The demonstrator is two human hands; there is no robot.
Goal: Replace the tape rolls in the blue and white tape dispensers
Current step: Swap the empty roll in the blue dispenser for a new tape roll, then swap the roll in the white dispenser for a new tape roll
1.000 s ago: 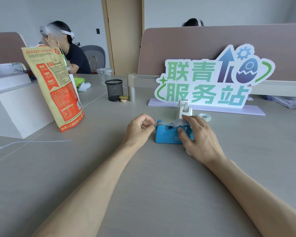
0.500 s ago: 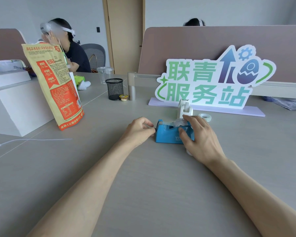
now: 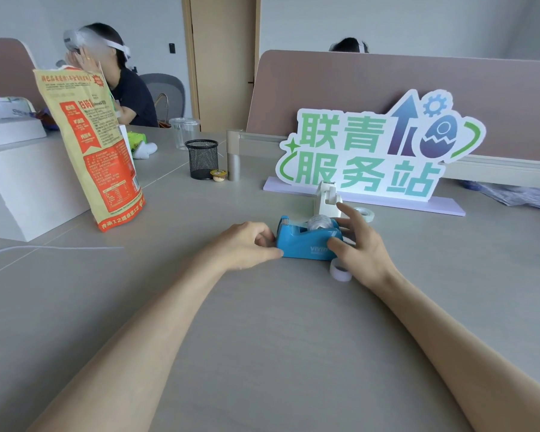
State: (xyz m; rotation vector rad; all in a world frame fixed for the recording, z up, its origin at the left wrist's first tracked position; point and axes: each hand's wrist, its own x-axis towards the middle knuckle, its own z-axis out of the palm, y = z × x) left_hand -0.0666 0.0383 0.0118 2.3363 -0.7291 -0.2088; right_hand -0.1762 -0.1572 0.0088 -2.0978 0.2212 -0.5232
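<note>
Blue dispenser (image 3: 306,244) sits on the table (image 3: 262,322) between your hands, with a clear roll (image 3: 320,221) seated in its cradle. The white dispenser (image 3: 327,199) stands just behind it.

Your left hand (image 3: 243,243) is curled against the cutter end, thumb at the base. Whether it pinches a tape end, I cannot tell. Your right hand (image 3: 363,247) is spread, thumb pressing the near side and fingers raised clear of the roll.

What could go wrong:
- With only a thumb bracing it, the blue dispenser may slide or tip if you tug tape toward the cutter.
- If the tape end slips, it will likely snap back onto the roll and be hard to find again.
- The spare roll (image 3: 340,270) stands on edge right under your right wrist, so a nudge could send it rolling off.
- The white dispenser looks easy to knock with your raised fingers, and another roll (image 3: 364,214) lies near it.

Against half a second ago, your right fingers have lifted off the roll and fanned out. Your left hand has dropped lower and closed in on the cutter end.
</note>
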